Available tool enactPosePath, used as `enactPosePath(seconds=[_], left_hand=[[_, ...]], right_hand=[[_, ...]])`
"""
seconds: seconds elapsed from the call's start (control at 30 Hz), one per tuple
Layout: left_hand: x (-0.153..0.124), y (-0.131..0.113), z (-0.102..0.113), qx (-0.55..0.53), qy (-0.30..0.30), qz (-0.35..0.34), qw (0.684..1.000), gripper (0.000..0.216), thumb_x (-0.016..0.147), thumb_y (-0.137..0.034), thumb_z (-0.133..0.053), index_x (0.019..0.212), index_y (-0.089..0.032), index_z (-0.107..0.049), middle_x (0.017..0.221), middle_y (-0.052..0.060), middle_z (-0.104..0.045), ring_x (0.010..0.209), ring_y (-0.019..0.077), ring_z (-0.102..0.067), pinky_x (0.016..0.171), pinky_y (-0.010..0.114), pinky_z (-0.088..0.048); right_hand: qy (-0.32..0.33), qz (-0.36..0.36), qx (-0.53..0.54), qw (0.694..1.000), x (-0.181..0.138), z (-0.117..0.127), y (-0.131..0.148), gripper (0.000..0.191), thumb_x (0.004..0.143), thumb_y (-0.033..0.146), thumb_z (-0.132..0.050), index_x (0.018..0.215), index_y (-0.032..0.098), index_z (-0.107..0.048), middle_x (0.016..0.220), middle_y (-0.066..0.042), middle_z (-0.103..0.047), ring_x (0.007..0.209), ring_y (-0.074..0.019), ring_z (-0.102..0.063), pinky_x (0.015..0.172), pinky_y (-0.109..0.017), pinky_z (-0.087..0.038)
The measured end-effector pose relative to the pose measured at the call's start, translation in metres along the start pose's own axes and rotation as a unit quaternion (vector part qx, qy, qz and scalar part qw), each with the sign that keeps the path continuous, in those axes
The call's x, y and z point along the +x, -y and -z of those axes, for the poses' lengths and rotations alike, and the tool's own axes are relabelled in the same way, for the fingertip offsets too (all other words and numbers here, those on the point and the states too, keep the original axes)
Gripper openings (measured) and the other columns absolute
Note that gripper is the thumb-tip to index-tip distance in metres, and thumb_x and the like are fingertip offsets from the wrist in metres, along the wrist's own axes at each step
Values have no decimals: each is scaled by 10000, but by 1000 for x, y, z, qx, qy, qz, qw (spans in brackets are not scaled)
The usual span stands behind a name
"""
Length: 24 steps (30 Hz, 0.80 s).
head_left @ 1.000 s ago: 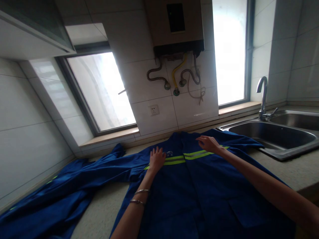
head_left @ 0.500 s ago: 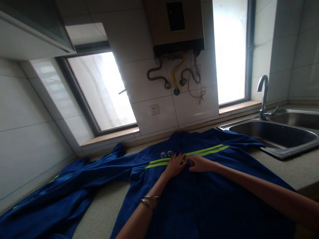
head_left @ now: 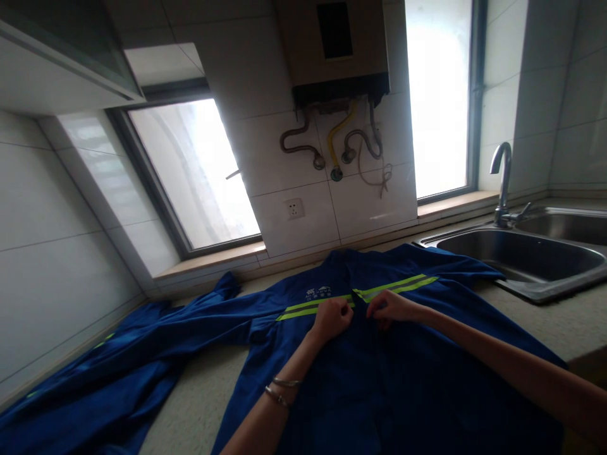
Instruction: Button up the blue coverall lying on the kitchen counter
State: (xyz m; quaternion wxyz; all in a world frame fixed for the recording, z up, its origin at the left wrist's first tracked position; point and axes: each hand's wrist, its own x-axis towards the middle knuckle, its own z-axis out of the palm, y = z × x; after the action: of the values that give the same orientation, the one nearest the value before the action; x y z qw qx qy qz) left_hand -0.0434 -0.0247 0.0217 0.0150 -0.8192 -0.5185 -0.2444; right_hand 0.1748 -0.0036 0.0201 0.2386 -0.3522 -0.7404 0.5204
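A blue work jacket with yellow-green reflective stripes lies flat on the speckled countertop, its front facing up and one sleeve stretched out to the left. My left hand is closed on the left edge of the front opening, just below the stripe. My right hand is closed on the opposite edge, a few centimetres away. Two thin bangles sit on my left wrist.
A steel double sink with a tap lies at the right. A wall socket and a water heater with hoses hang on the tiled wall between two windows. A cabinet overhangs at the upper left.
Both hands came from flat and apart on the chest stripes to the centre of the jacket. Their fingers have now curled shut on the two edges of the front opening.
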Motion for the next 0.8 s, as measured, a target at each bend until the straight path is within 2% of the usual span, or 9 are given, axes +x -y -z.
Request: enactPosePath(seconds=[0.07, 0.13, 0.2, 0.27, 0.37, 0.47, 0.57, 0.67, 0.8], left_hand=[[3, 1, 3, -88, 38, 31, 995, 298, 818, -268, -465, 568, -154, -581, 541, 2, -538, 555, 134, -512, 553, 246, -356], [5, 1, 7, -171, 124, 60, 976, 350, 821, -318, -458, 542, -141, -573, 484, -16, -508, 475, 107, -475, 491, 227, -330], [7, -1, 11, -227, 241, 84, 940, 361, 813, -390, -480, 594, -130, -601, 482, -20, -528, 418, 93, -461, 444, 212, -324], [7, -3, 12, -250, 320, 97, 909, 357, 790, -447, -520, 660, -129, -617, 502, -18, -559, 394, 90, -472, 415, 202, -332], [5, -4, 7, -248, 315, 103, 910, 340, 774, -461, -555, 684, -136, -601, 504, -25, -563, 384, 84, -482, 395, 187, -336], [2, -4, 1, -250, 289, 98, 919, 321, 766, -444, -575, 666, -139, -586, 474, -34, -541, 362, 83, -465, 368, 186, -318], [2, -2, -2, -265, 284, 94, 917, 334, 747, -460, -606, 655, -140, -584, 460, -35, -532, 357, 89, -467, 355, 190, -317], [2, -2, -1, -277, 284, 102, 912, 345, 725, -470, -637, 656, -136, -586, 459, -32, -536, 349, 86, -467, 346, 186, -315], [5, -2, 2, -322, 306, 125, 887, 307, 667, -420, -700, 693, -127, -611, 485, -21, -564, 373, 104, -508, 353, 192, -363]], right_hand=[[-6, -39, 3, 999, -4, 2, 6, 182, 689, 227, -535, 762, 138, -677, 566, -4, -620, 535, -145, -632, 467, -219, -522], [7, -63, -13, 998, -8, 5, 12, 164, 707, 246, -524, 711, 140, -648, 532, 4, -597, 493, -135, -623, 426, -195, -508], [61, -78, -33, 995, -13, 7, 17, 165, 725, 278, -538, 741, 141, -629, 543, 16, -596, 442, -121, -607, 381, -170, -479], [147, -92, -39, 984, -18, 8, 20, 205, 741, 319, -565, 837, 146, -618, 584, 20, -619, 404, -113, -592, 355, -163, -460], [283, -112, -38, 952, -24, 8, 26, 327, 756, 393, -621, 979, 155, -598, 617, 11, -652, 393, -118, -586, 361, -175, -467], [410, -137, -30, 901, -30, 9, 37, 445, 748, 437, -670, 1090, 165, -585, 655, -5, -678, 422, -130, -600, 379, -186, -474], [493, -168, -26, 853, -34, 15, 46, 486, 750, 454, -680, 1129, 165, -592, 683, -15, -691, 434, -132, -604, 384, -188, -471], [503, -192, -57, 841, -35, 23, 46, 455, 746, 520, -658, 977, 128, -664, 632, -25, -679, 403, -124, -578, 347, -178, -431], [444, -205, -118, 864, -35, 23, 39, 483, 704, 589, -656, 732, 108, -679, 509, -13, -619, 327, -83, -487, 300, -157, -334]])
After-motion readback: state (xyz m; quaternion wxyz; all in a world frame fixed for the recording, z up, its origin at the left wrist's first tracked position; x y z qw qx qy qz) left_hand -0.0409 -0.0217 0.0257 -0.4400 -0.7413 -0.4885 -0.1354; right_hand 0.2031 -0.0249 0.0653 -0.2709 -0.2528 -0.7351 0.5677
